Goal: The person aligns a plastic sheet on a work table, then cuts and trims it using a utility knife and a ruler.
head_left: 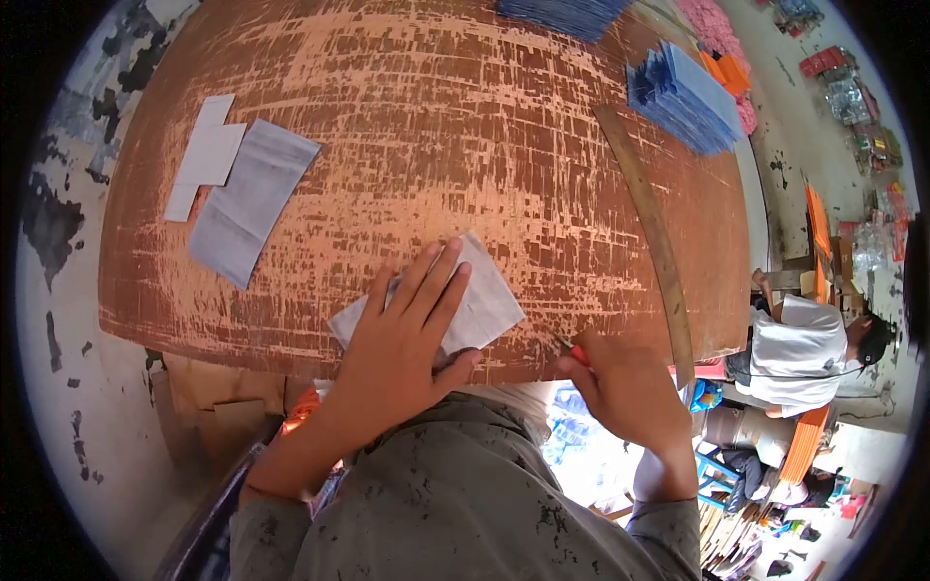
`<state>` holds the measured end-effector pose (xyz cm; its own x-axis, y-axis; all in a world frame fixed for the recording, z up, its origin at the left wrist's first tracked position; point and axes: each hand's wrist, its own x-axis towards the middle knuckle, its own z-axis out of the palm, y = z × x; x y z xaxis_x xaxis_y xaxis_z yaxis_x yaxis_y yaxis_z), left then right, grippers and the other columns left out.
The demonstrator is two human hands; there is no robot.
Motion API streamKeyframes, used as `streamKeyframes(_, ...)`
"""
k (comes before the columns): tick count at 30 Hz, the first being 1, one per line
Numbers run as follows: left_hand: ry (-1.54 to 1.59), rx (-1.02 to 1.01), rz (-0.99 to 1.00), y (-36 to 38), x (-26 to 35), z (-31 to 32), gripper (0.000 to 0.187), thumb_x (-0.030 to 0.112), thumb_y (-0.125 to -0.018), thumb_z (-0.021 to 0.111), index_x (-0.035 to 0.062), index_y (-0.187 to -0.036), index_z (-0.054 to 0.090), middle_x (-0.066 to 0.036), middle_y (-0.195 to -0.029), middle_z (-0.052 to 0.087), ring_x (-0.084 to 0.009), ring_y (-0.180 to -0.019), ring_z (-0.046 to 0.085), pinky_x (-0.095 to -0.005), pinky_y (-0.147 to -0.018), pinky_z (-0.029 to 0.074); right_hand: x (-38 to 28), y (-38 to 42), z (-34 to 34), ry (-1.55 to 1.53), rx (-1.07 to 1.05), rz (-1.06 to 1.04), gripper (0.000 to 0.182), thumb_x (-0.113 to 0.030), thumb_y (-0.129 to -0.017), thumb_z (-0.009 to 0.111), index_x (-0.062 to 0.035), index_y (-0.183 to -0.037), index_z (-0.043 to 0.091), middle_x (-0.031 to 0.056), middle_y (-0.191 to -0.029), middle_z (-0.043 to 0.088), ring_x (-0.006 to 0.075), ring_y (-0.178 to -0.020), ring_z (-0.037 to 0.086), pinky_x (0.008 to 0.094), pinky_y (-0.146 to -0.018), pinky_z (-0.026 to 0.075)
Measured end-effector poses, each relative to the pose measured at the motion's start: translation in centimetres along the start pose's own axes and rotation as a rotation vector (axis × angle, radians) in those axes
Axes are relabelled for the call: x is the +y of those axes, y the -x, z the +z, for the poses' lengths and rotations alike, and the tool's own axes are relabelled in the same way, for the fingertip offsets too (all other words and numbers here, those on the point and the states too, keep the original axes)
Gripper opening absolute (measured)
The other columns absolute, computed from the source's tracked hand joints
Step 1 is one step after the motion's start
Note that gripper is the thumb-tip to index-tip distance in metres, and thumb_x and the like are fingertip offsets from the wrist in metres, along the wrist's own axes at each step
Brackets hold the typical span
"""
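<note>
A pale sheet (480,300) lies at the near edge of the worn brown table (436,126), pressed flat under the left hand (402,334), whose fingers are spread open across it. Just beside it the right hand (620,382) is closed around a thin tool with a red handle (573,351), tip touching the table by the sheet's corner. A long ruler (654,228) runs up the right side. Further off sit grey and white cut pieces (237,184) and blue stacks (683,97). Another person (804,353) sits beyond the table's right edge.
</note>
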<state>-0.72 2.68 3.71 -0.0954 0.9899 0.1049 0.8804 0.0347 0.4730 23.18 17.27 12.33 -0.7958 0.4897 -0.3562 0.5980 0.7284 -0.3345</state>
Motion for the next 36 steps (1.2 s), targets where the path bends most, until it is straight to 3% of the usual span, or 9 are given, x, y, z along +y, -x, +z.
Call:
streamKeyframes(3, 0.007, -0.051, 0.097, -0.4, -0.7, -1.5, 0.083, 0.043, -0.095, 0.07, -0.0012, -0.16, 0.045, -0.022, -0.175, 0.032, -0.0403, -0.163, 0.028, -0.0685, -0.13, 0.017, 0.0, 0.1, 0.0, 0.033, 0.038, 0.063, 0.029, -0.033, -0.11, 0.063, -0.0056, -0.1, 0.06, 0.0197, -0.075, 0.067, 0.0421, -0.076, 0.07, 0.0551, -0.07, 0.052)
streamKeyframes(11, 0.0, -0.107, 0.154, -0.1, -1.2, -3.5, 0.075, 0.034, -0.087, 0.074, 0.0051, -0.154, 0.056, -0.019, -0.174, 0.036, -0.0379, -0.163, 0.031, -0.0681, -0.131, 0.017, -0.1, -1.6, 1.1, 0.112, 0.243, -0.292, 0.017, -0.024, -0.101, 0.073, -0.0089, -0.105, 0.065, 0.0108, -0.088, 0.066, 0.033, -0.08, 0.071, 0.0466, -0.071, 0.054)
streamKeyframes(14, -0.052, -0.173, 0.173, 0.2, -1.4, -3.4, 0.073, 0.037, -0.09, 0.073, 0.003, -0.153, 0.055, -0.021, -0.173, 0.037, -0.0386, -0.162, 0.032, -0.0662, -0.131, 0.018, -0.2, -2.8, 1.2, 0.122, 0.218, -0.297, 0.019, -0.025, -0.101, 0.072, -0.0091, -0.107, 0.064, 0.0115, -0.09, 0.066, 0.0329, -0.083, 0.072, 0.0451, -0.073, 0.055)
streamKeyframes(16, 0.158, -0.1, 0.086, 0.5, -1.1, -3.0, 0.078, 0.041, -0.095, 0.071, -0.0004, -0.157, 0.049, -0.023, -0.172, 0.037, -0.0399, -0.162, 0.033, -0.0631, -0.132, 0.019, -0.2, -3.5, 0.9, 0.17, 0.19, -0.307, 0.02, -0.026, -0.101, 0.072, -0.009, -0.108, 0.064, 0.0117, -0.09, 0.066, 0.033, -0.082, 0.072, 0.0453, -0.072, 0.055)
streamKeyframes(19, 0.025, 0.061, -0.034, 0.3, -0.5, -1.4, 0.085, 0.046, -0.099, 0.069, -0.0038, -0.162, 0.041, -0.023, -0.173, 0.035, -0.0397, -0.162, 0.031, -0.0607, -0.132, 0.019, -0.7, -4.8, -0.1, 0.227, 0.134, -0.303, 0.019, -0.025, -0.1, 0.072, -0.0091, -0.105, 0.063, 0.0115, -0.089, 0.067, 0.0349, -0.08, 0.072, 0.0473, -0.071, 0.054)
streamKeyframes(23, -0.041, 0.057, -0.069, -0.1, -0.7, -0.5, 0.09, 0.047, -0.099, 0.069, -0.0054, -0.164, 0.036, -0.023, -0.175, 0.033, -0.0395, -0.163, 0.029, -0.0607, -0.133, 0.018, 0.2, -6.6, -0.5, 0.198, 0.071, -0.328, 0.02, -0.025, -0.098, 0.073, -0.0093, -0.097, 0.062, 0.0111, -0.081, 0.067, 0.0364, -0.075, 0.07, 0.0489, -0.067, 0.054)
streamKeyframes(31, 0.032, -0.099, 0.063, -1.1, -1.7, -2.2, 0.095, 0.045, -0.092, 0.074, -0.0044, -0.165, 0.036, -0.023, -0.175, 0.031, -0.0391, -0.164, 0.028, -0.06, -0.133, 0.018, -0.1, -7.0, -0.5, 0.236, -0.018, -0.369, 0.024, -0.031, -0.104, 0.069, -0.0073, -0.101, 0.063, 0.0102, -0.08, 0.067, 0.0338, -0.072, 0.071, 0.0469, -0.066, 0.056)
streamKeyframes(36, 0.047, -0.072, 0.002, -1.2, -0.9, -1.3, 0.096, 0.048, -0.092, 0.074, -0.0037, -0.164, 0.037, -0.023, -0.175, 0.033, -0.0404, -0.164, 0.029, -0.0609, -0.133, 0.018, 0.2, -7.1, 0.0, 0.23, 0.002, -0.369, 0.023, -0.03, -0.104, 0.069, -0.008, -0.101, 0.062, 0.0099, -0.081, 0.066, 0.0319, -0.071, 0.071, 0.046, -0.066, 0.056)
